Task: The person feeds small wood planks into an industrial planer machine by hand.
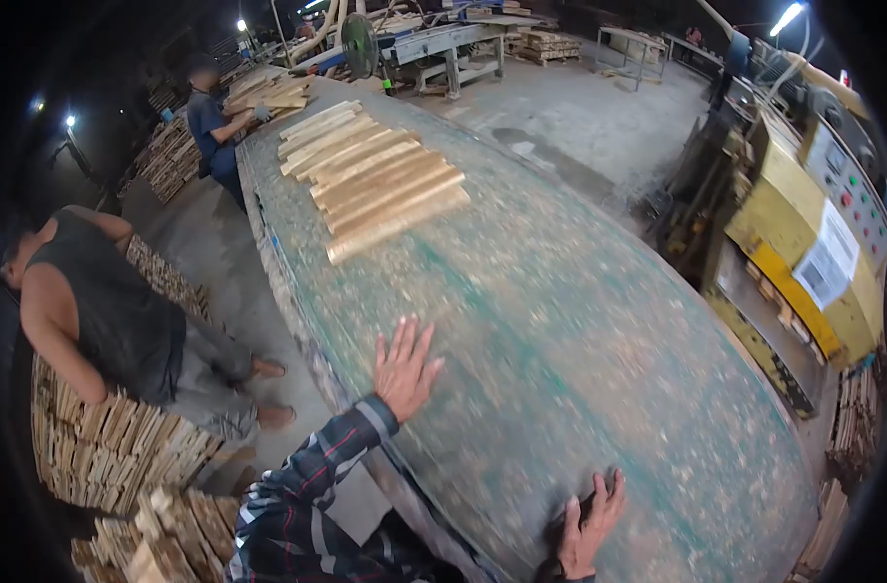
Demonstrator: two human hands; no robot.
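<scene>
My left hand rests palm down near the left edge of the long green worn tabletop, fingers spread, holding nothing. Lower right, my right hand is over the same surface with its fingers apart and nothing in it. Farther up the table, beyond my left hand, lies a row of light wooden strips side by side, touching one another. Both sleeves end at the wrists; the left one is plaid.
A person in a dark sleeveless top bends over stacked wood on the left. Another person stands at the table's far end beside more strips. A yellow machine borders the right side.
</scene>
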